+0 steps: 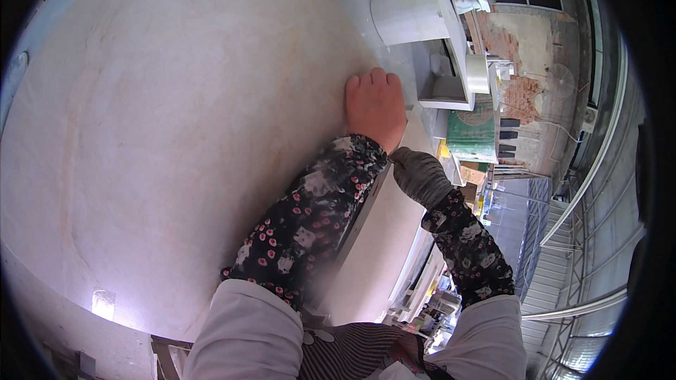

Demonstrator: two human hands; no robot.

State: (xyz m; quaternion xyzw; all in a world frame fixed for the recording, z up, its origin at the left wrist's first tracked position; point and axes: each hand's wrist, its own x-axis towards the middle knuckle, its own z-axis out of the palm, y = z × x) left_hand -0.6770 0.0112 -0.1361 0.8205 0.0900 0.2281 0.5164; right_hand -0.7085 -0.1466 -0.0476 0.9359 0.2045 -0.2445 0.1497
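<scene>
A large pale slab (183,112) with faint tan veins and a glossy, stone-like face fills the left of the head view. My bare left hand (377,109) lies against the slab near its right edge, back of the hand showing and fingers curled under. What those fingers hold, if anything, is hidden. Just beside that wrist, my right hand (422,177) wears a dark grey glove and is closed at the edge of a second pale panel (377,239). Its fingertips and anything in them cannot be seen. Dark flowered sleeve covers (303,218) wrap both forearms.
Beyond my left hand stand a white cylinder (408,10) and an open white box form (447,88). A green panel (470,134) leans past them, before a wall of worn brick (521,98). Cluttered small items (443,302) sit behind my right arm.
</scene>
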